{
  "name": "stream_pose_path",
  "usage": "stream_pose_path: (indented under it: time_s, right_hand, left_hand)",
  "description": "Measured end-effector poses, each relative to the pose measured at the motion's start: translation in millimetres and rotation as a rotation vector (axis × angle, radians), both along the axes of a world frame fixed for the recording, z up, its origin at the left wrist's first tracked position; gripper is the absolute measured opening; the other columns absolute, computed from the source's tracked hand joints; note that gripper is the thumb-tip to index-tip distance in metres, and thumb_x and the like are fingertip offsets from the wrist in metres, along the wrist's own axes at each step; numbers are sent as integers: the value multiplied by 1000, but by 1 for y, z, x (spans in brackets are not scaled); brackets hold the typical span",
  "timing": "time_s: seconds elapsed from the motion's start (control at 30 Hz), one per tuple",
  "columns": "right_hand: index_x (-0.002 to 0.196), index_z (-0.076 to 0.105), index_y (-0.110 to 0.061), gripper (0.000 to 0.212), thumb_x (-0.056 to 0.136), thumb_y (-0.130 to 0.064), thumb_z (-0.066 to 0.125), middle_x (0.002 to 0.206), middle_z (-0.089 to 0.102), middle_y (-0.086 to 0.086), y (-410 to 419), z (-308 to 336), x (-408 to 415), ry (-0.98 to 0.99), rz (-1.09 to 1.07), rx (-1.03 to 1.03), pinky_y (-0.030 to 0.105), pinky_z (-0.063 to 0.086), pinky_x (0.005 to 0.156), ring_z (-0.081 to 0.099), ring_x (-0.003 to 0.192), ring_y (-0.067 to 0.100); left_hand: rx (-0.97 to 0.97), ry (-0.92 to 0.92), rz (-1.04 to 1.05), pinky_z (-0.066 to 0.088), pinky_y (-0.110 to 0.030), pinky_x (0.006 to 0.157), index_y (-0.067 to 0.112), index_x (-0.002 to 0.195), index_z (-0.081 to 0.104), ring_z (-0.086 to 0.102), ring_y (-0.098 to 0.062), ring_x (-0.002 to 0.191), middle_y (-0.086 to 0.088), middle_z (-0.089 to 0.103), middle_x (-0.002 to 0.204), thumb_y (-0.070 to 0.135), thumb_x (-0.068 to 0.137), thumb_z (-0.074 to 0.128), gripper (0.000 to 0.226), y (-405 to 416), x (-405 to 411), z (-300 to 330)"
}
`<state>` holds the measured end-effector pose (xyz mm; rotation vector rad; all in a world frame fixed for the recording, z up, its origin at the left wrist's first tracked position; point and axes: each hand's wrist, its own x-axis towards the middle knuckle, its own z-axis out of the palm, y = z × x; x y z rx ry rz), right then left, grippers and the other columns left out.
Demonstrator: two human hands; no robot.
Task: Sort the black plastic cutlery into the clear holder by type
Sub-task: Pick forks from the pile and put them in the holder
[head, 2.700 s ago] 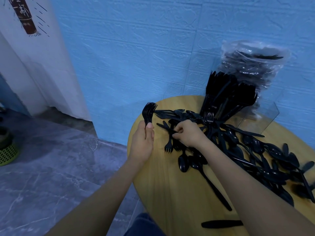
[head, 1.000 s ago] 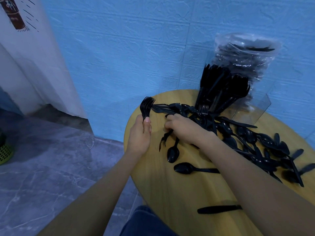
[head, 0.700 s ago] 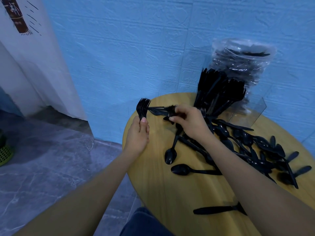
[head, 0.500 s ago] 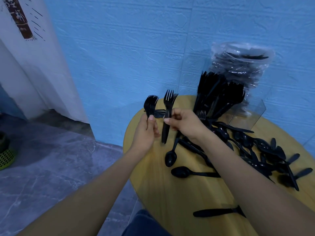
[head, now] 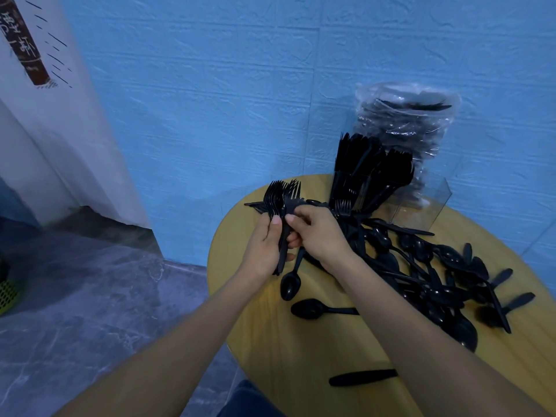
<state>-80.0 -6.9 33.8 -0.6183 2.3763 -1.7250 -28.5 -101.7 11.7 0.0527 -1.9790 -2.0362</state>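
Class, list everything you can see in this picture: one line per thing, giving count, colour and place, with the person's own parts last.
table: one, yellow wood, right half
loose cutlery pile: many, black, mostly spoons, across the table
clear holder: one, transparent, back of table, by the wall
cutlery in holder: many, black, standing upright
plastic bag: one, clear, black cutlery inside, behind the holder
wall: blue, behind the table
floor: grey marbled, left
basket: one, green, far left edge
fork bundle: several, black, held by both hands
left hand: grips the bundle
right hand: pinches a fork against it
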Motion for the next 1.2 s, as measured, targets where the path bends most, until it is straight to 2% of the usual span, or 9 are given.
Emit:
stream_pose_path:
  time_s: [0.2, 0.33, 0.5, 0.63, 0.8, 0.87, 0.97, 1.07, 1.2]
  right_hand:
    - [68, 55, -6, 32, 98, -7, 45, 54, 51, 3, 2, -2, 1, -21, 13, -6, 24, 49, 53, 51, 48, 12]
    - [92, 60, 1, 12, 96, -2, 50, 56, 52, 3, 5, -3, -2, -173, 49, -190, 22, 45, 48, 48, 47, 12]
    - [88, 64, -12, 16, 91, 2, 56, 64, 52, 4, 3, -7, -2, -221, 43, -254, 20, 46, 52, 49, 54, 11]
    - [90, 68, -2, 15, 94, -8, 55, 62, 55, 5, 7, -14, -5, -132, 102, -124, 40, 47, 68, 51, 63, 23]
    - [132, 40, -31, 41, 96, -18, 53, 79, 49, -6, 3, -1, -12, -76, 14, -180, 16, 40, 54, 48, 52, 2]
    - [129, 49, -18, 33, 96, -16, 53, 79, 51, -6, 1, 0, -13, 4, 14, -126, 15, 43, 54, 51, 51, -2]
    - [113, 55, -6, 21, 96, -16, 53, 79, 56, -4, -2, -6, -16, 83, -33, -76, 26, 46, 64, 53, 66, 7]
    - [132, 47, -13, 36, 97, -22, 50, 89, 56, -4, 1, -5, -17, 53, 11, -55, 17, 46, 64, 54, 70, 8]
    - [139, 42, -12, 43, 99, -23, 47, 110, 57, 1, 33, -10, -30, 213, -151, 199, 23, 40, 89, 52, 99, 14]
  left_hand:
    - [-47, -26, -52, 38, -21, 50, 11, 87, 43, 46, -5, 53, -2, 48, 68, 17, 103, 27, 24, -1, 3, -1]
    - [-23, -64, -92, 46, -22, 50, 6, 98, 44, 50, -8, 54, -5, 52, 72, 19, 104, 28, 20, -6, 3, -2]
    - [76, -128, -124, 48, -26, 53, 7, 103, 43, 54, -13, 57, -6, 53, 74, 23, 103, 30, 20, -7, 3, -4]
    - [8, -123, -166, 41, -22, 47, 8, 95, 44, 45, -9, 51, -1, 49, 69, 24, 103, 30, 23, -12, 7, -3]
    - [-27, -152, -244, 35, -20, 44, 10, 90, 45, 39, -8, 48, 0, 45, 68, 21, 103, 31, 22, -13, 6, -5]
    - [-22, -164, -278, 35, -19, 44, 9, 95, 45, 38, -8, 48, 0, 44, 67, 21, 103, 30, 21, -11, 6, -4]
    - [-78, -158, -271, 34, -19, 43, 9, 94, 43, 37, -6, 47, -1, 41, 67, 21, 103, 29, 21, -11, 1, -8]
    - [-107, -140, -196, 30, -18, 40, 10, 92, 42, 33, -4, 44, -1, 38, 66, 21, 103, 30, 20, -15, -7, -17]
    - [-118, -97, -30, 32, -17, 41, 13, 83, 39, 35, -2, 44, 2, 39, 66, 24, 103, 30, 25, -18, -25, -18]
